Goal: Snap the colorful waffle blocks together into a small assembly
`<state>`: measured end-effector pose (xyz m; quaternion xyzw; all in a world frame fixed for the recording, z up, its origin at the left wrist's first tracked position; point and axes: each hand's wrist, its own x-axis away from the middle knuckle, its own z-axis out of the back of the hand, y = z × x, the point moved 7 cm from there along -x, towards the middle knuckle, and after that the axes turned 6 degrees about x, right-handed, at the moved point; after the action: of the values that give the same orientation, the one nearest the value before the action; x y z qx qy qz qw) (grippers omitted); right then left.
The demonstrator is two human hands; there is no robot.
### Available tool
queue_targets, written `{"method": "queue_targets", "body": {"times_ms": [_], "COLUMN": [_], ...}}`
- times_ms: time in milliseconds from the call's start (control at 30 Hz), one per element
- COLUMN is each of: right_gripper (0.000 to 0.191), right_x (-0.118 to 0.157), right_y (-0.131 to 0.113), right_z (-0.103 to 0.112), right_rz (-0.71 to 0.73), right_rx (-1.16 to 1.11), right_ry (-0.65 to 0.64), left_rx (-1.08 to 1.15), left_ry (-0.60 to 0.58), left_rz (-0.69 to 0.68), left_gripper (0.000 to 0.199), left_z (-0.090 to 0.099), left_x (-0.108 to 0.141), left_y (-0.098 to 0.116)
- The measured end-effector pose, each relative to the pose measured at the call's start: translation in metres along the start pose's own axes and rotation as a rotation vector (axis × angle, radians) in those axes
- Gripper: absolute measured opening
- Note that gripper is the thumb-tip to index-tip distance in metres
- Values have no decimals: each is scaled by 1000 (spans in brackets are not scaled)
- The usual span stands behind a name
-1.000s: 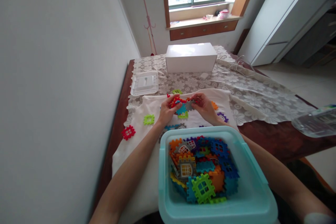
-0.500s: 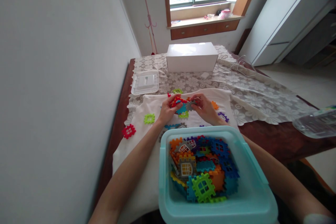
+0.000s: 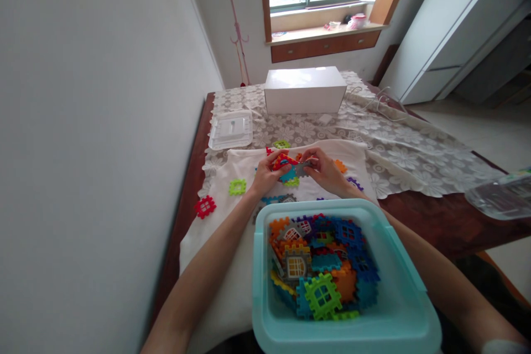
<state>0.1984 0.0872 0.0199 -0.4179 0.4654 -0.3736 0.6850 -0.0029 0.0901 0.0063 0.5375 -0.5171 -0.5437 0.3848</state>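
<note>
My left hand (image 3: 266,176) is closed on a red interlocking panel (image 3: 284,161), its fingers pinching the near edge. Beside it, my right hand (image 3: 327,171) pinches a grey interlocking panel (image 3: 302,170) between thumb and fingers. The two panels meet or nearly meet between my hands; whether their teeth are joined I cannot tell. A light blue panel (image 3: 287,175) shows just below, with a lime green panel (image 3: 292,182) under it. In front of my forearms stands a turquoise bin (image 3: 409,287) with many coloured panels inside, a green window panel (image 3: 322,296) on top.
Loose panels lie on the white cloth (image 3: 215,243), among them a red one (image 3: 205,207), a green one (image 3: 238,187) and an orange one (image 3: 341,166). Behind are a white lid (image 3: 231,130) and a white box (image 3: 305,91). A clear plastic container (image 3: 498,199) sits at right.
The whole view has shifted very slightly. My hands stay together at the same spot, still gripping the red and grey panels.
</note>
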Motion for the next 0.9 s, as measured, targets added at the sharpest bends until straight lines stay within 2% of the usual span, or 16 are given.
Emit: {"method": "queue_targets", "body": {"times_ms": [267, 367, 600, 767, 900], "right_gripper": [46, 43, 21, 28, 38], "right_x": [-4, -4, -4, -4, -3], "right_y": [13, 11, 10, 24, 23], "right_z": [-4, -3, 11, 15, 11], "right_rz": [-115, -115, -157, -262, -254], "right_rx": [-176, -156, -76, -165, -248], "right_ry": [-20, -21, -2, 74, 74], "left_rx": [28, 34, 42, 72, 88], "left_ry": [-3, -1, 8, 23, 31], "left_rz": [10, 12, -1, 7, 11], "left_gripper": [61, 61, 64, 64, 65], "left_z": [-2, -2, -1, 0, 0], "left_x": [1, 1, 0, 0, 0], "left_y": [-2, -1, -2, -2, -2]}}
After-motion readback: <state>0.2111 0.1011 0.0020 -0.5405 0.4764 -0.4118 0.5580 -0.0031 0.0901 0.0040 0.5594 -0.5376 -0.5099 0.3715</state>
